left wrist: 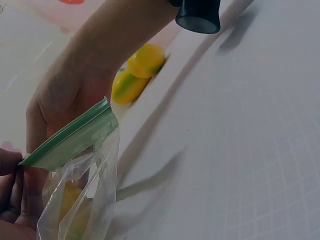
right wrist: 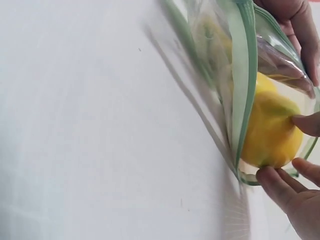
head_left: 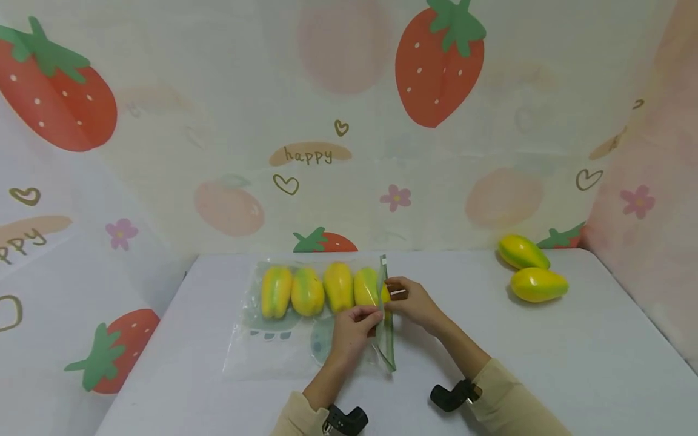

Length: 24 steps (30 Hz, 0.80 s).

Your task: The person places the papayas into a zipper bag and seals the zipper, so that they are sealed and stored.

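Observation:
A clear zip bag [head_left: 267, 357] with a green zip strip [head_left: 389, 345] lies on its side on the white table, its mouth to the right. Yellow papayas with green streaks sit in a row inside, the leftmost papaya [head_left: 276, 292] near the bag's bottom. My left hand [head_left: 351, 333] pinches the edge of the mouth between thumb and fingers and lifts it. At the opening, my right hand [head_left: 417, 306] holds the papaya [right wrist: 272, 132] nearest the mouth, thumb on one side and fingertips on the other. In the left wrist view, the zip strip [left wrist: 72, 137] partly covers the right hand.
Two more papayas lie at the table's back right, one papaya [head_left: 523, 251] behind the other papaya [head_left: 538, 284]. A strawberry-print curtain [head_left: 234, 121] hangs along the back and sides of the table [head_left: 463, 399]. Each wrist carries a black camera [head_left: 452, 396].

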{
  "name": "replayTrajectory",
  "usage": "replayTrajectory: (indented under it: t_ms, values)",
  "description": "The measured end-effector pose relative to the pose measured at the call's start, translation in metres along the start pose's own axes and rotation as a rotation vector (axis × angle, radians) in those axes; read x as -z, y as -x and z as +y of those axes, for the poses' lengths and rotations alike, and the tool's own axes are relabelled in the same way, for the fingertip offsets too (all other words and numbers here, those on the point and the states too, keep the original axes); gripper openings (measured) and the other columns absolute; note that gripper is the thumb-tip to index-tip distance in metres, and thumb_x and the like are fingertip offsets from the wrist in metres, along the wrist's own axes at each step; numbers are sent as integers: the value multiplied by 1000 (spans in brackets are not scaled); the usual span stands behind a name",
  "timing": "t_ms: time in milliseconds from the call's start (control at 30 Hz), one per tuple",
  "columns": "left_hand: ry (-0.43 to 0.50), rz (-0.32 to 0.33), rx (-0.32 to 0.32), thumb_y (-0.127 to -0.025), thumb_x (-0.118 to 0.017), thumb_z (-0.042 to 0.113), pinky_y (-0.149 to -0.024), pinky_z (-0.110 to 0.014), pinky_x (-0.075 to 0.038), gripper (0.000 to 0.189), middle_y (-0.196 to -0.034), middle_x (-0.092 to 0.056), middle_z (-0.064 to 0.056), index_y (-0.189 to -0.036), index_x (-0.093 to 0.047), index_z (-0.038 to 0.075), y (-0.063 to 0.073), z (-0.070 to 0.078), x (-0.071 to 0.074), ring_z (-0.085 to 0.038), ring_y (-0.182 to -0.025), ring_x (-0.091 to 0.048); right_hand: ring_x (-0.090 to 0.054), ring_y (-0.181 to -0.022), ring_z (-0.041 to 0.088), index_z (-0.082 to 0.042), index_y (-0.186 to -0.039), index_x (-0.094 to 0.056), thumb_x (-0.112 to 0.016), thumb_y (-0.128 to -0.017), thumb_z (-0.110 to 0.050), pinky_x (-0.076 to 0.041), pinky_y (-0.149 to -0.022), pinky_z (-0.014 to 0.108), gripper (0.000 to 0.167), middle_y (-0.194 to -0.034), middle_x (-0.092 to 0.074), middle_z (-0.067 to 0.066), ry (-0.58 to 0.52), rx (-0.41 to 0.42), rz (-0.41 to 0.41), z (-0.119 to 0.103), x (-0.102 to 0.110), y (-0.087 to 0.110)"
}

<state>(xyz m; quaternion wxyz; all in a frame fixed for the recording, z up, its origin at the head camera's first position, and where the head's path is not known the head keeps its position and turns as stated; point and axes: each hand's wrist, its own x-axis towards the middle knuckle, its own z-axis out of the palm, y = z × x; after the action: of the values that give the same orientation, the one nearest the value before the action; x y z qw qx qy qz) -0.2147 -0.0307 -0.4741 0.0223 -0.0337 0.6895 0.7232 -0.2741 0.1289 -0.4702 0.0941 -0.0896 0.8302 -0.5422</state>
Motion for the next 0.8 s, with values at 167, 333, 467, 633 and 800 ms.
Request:
replayTrajectory:
  t_ms: [167,333,467,633,800]
  values:
    - [-1,-12,3,-88,-69,7,-63,-19,-52,26,-80,-69,1,-103,-67,-14,3,3,0,-4,-68,-58,-63,-111,33,1,-122,-59,-71,-84,-12,-54,-93,41,42,-122,-63,19,-26,-14,69,0,-6,-6]
    - [2,-17,11,-88,-69,7,-63,-18,-52,27,-78,-68,3,-104,-67,-14,4,4,1,-3,-68,-58,-65,-107,31,1,-111,-62,-71,-84,-11,-54,-86,34,31,-115,-65,18,-47,-22,103,3,-11,-13]
    - [1,-24,14,-88,-69,8,-63,-18,-51,27,-79,-68,5,-105,-67,-13,2,1,2,-3,-69,-58,-66,-102,28,2,-110,-65,-69,-84,-12,-53,-80,29,29,-112,-67,18,-40,-9,102,6,-11,-15]
    - [-16,-36,23,-89,-69,10,-64,-19,-52,27,-84,-69,2,-106,-67,-12,1,-1,3,-4,-71,-58,-66,-87,18,6,-113,-67,-64,-88,-10,-54,-73,26,30,-108,-70,19,-63,-2,72,7,-11,-14]
    - [-11,-35,35,-90,-68,11,-65,-19,-52,28,-86,-70,2,-108,-67,-11,1,1,4,-4,-73,-59,-66,-85,18,8,-115,-66,-63,-92,-11,-56,-71,28,30,-108,-70,20,-73,4,43,3,-7,-12]
